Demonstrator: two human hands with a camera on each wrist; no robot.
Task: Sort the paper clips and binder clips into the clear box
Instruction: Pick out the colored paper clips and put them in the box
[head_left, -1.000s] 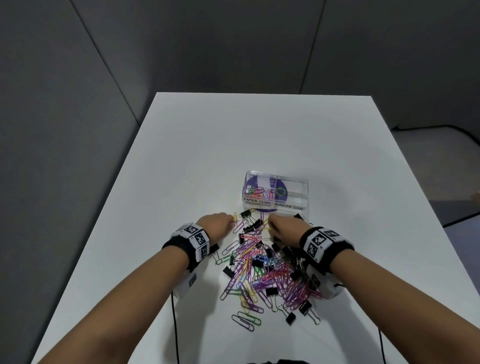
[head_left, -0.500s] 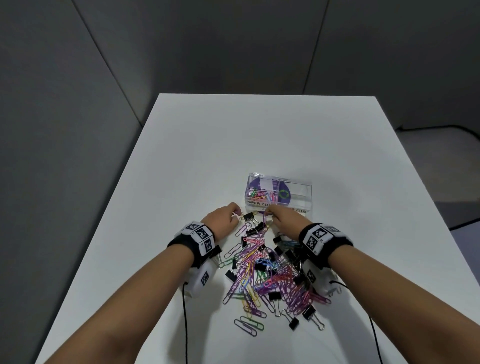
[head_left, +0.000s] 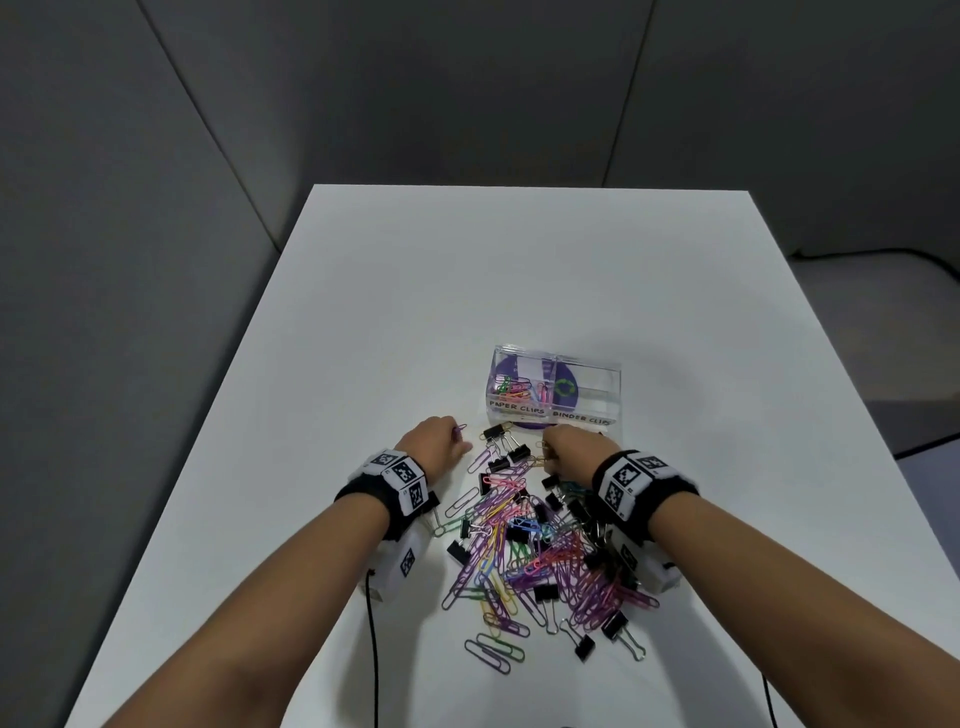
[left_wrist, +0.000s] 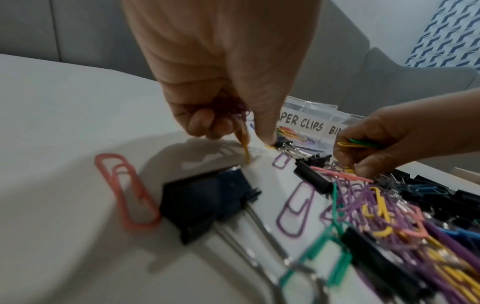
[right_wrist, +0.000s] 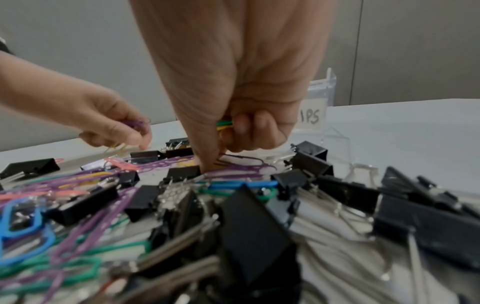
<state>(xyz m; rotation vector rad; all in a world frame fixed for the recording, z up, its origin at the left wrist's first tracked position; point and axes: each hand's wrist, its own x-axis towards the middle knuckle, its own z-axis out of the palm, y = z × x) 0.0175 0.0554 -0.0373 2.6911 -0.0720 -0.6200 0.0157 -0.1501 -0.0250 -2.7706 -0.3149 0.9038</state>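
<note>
A clear two-part box (head_left: 554, 389) labelled PAPER CLIPS and BINDER CLIPS stands past the pile; its left part holds several coloured paper clips. A heap of coloured paper clips and black binder clips (head_left: 540, 545) lies between my wrists. My left hand (head_left: 439, 441) curls round purple paper clips (left_wrist: 235, 107) and a yellow one (left_wrist: 244, 144) hangs from its fingers. My right hand (head_left: 569, 452) holds green and yellow paper clips (right_wrist: 224, 125) in its curled fingers, its thumb (right_wrist: 205, 162) down on the pile.
The white table (head_left: 519, 270) stretches far beyond the box, with grey walls around it. A pink paper clip (left_wrist: 127, 193) and a black binder clip (left_wrist: 207, 203) lie just behind my left hand. Cables run off the near edge.
Both hands have drawn back a little from the box towards the pile's far edge. The left hand now shows purple clips in its curl.
</note>
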